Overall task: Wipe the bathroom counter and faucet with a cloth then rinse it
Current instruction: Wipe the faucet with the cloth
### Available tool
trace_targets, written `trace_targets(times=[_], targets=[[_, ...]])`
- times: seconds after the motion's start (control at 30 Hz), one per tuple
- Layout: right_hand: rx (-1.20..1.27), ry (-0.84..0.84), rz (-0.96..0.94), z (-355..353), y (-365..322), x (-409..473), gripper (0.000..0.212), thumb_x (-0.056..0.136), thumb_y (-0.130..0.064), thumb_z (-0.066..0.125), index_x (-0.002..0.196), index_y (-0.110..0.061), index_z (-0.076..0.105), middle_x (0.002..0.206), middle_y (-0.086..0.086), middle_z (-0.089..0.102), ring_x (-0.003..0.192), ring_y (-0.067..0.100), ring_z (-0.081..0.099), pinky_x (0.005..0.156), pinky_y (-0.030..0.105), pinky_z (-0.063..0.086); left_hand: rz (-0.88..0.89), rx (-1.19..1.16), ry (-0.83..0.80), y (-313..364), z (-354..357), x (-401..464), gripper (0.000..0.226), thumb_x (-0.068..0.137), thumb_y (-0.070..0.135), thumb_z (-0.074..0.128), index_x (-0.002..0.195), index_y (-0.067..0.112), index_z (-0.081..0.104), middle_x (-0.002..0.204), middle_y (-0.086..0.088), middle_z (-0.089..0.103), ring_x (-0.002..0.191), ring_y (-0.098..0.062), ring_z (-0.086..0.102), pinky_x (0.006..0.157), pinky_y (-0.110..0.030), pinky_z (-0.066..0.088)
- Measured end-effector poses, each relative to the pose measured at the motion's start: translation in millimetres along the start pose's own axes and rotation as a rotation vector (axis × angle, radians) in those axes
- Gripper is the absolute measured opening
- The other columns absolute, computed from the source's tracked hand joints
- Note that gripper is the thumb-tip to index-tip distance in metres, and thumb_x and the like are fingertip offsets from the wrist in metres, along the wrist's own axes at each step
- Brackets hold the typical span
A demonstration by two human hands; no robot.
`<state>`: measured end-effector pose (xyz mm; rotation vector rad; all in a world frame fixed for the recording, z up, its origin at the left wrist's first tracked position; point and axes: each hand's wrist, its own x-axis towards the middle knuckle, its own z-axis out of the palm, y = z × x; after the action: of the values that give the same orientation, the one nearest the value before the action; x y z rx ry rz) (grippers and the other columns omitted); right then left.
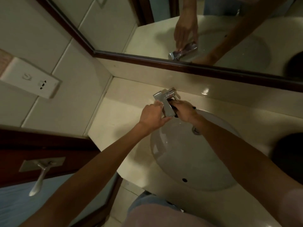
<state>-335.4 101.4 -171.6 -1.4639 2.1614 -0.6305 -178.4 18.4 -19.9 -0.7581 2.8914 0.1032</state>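
Faucet (165, 102): chrome, flat rectangular spout, mounted on the counter (121, 115) at the back rim of the basin (188, 154), roughly 12 o'clock from the bowl's centre. Spout projects toward the viewer over the basin edge.

Left hand (153, 116): at 9 o'clock of the spout, fingers extended and resting against the spout's left side and underside; not a closed grip, fingers loosely together.

Right hand (185, 110): at 3 o'clock of the spout, fingers curled round a small dark item pressed to the spout's right side. Whether that dark item is the cloth cannot be told; it is mostly hidden by the fingers.

Counter: cream, glossy, bare at 9 o'clock of the basin and along the backsplash.

Basin: oval, pale, drain (196, 130) at 1 o'clock within the bowl, overflow hole (184, 179) at 6 o'clock.

Mirror (213, 30): dark wooden frame, at 12 o'clock above the backsplash; reflects faucet and one hand.

Wall socket (31, 77): white plate on tiled wall, 9 o'clock of the frame.

Door handle (39, 177): silver lever on a dark door, 8 o'clock.
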Motion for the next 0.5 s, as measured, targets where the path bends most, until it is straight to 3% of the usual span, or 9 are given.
trace_targets(times=[0.1, 0.2, 0.27, 0.33, 0.4, 0.43, 0.47, 0.5], targets=[[0.096, 0.140, 0.091, 0, 0, -29, 0.029, 0.092, -0.013, 0.058, 0.118, -0.015, 0.070, 0.113, 0.009, 0.072, 0.099, 0.027, 0.066, 0.089, 0.035, 0.051, -0.002, 0.012, -0.083, -2, -18, 14, 0.042, 0.084, 0.060, 0.061, 0.088, 0.019, 0.072, 0.082, -0.003, 0.070, 0.074, -0.024, 0.068, 0.062, -0.028, 0.045], [0.404, 0.163, 0.324, 18, -9, -67, 0.017, 0.091, -0.006, 0.059, 0.097, -0.009, 0.075, 0.095, 0.013, 0.073, 0.083, 0.025, 0.064, 0.077, 0.033, 0.049, 0.040, 0.117, -0.031, -9, -33, 36, 0.027, 0.087, 0.045, 0.063, 0.098, 0.023, 0.073, 0.098, -0.006, 0.072, 0.086, -0.028, 0.069, 0.068, -0.031, 0.046], [0.756, 0.164, 0.673, 21, -19, -86, 0.017, 0.094, -0.012, 0.059, 0.094, -0.012, 0.076, 0.094, 0.012, 0.074, 0.080, 0.028, 0.067, 0.071, 0.035, 0.051, 0.144, 0.095, -0.025, -7, -37, 48, 0.030, 0.087, 0.039, 0.065, 0.114, 0.025, 0.068, 0.116, -0.007, 0.070, 0.102, -0.030, 0.066, 0.080, -0.035, 0.051], [1.287, 0.132, 0.995, 17, -30, -98, 0.011, 0.088, -0.017, 0.060, 0.085, -0.010, 0.069, 0.085, 0.016, 0.067, 0.068, 0.031, 0.062, 0.062, 0.037, 0.047, 0.303, 0.070, -0.133, -4, -36, 61, 0.039, 0.089, 0.035, 0.064, 0.128, 0.031, 0.061, 0.135, -0.004, 0.061, 0.117, -0.029, 0.060, 0.091, -0.036, 0.049], [1.577, 0.063, 1.014, 6, -47, -109, 0.018, 0.072, -0.020, 0.072, 0.078, -0.011, 0.058, 0.072, 0.012, 0.054, 0.058, 0.025, 0.049, 0.057, 0.036, 0.035, 0.397, 0.110, -0.228, 1, -36, 75, 0.041, 0.091, 0.035, 0.062, 0.132, 0.033, 0.059, 0.139, -0.001, 0.059, 0.121, -0.027, 0.059, 0.096, -0.033, 0.046], [1.619, 0.086, 0.989, 4, -52, -113, 0.019, 0.076, -0.022, 0.072, 0.081, -0.013, 0.057, 0.076, 0.012, 0.055, 0.063, 0.025, 0.052, 0.060, 0.038, 0.040, 0.434, 0.131, -0.252, 4, -34, 82, 0.041, 0.091, 0.035, 0.061, 0.132, 0.032, 0.060, 0.137, 0.001, 0.061, 0.120, -0.025, 0.059, 0.097, -0.031, 0.045], [1.666, 0.119, 0.993, 2, -56, -114, 0.012, 0.090, -0.025, 0.062, 0.087, -0.014, 0.058, 0.084, 0.013, 0.059, 0.072, 0.026, 0.057, 0.068, 0.042, 0.048, 0.471, 0.154, -0.270, 7, -33, 90, 0.039, 0.091, 0.035, 0.062, 0.130, 0.032, 0.062, 0.134, 0.004, 0.063, 0.119, -0.022, 0.060, 0.097, -0.030, 0.044], [1.722, 0.130, 1.017, -1, -60, -117, 0.019, 0.101, -0.027, 0.050, 0.091, -0.013, 0.059, 0.089, 0.012, 0.062, 0.078, 0.027, 0.060, 0.075, 0.044, 0.051, 0.503, 0.184, -0.285, 11, -33, 97, 0.036, 0.091, 0.035, 0.062, 0.126, 0.031, 0.065, 0.129, 0.005, 0.066, 0.117, -0.020, 0.061, 0.096, -0.029, 0.043]])
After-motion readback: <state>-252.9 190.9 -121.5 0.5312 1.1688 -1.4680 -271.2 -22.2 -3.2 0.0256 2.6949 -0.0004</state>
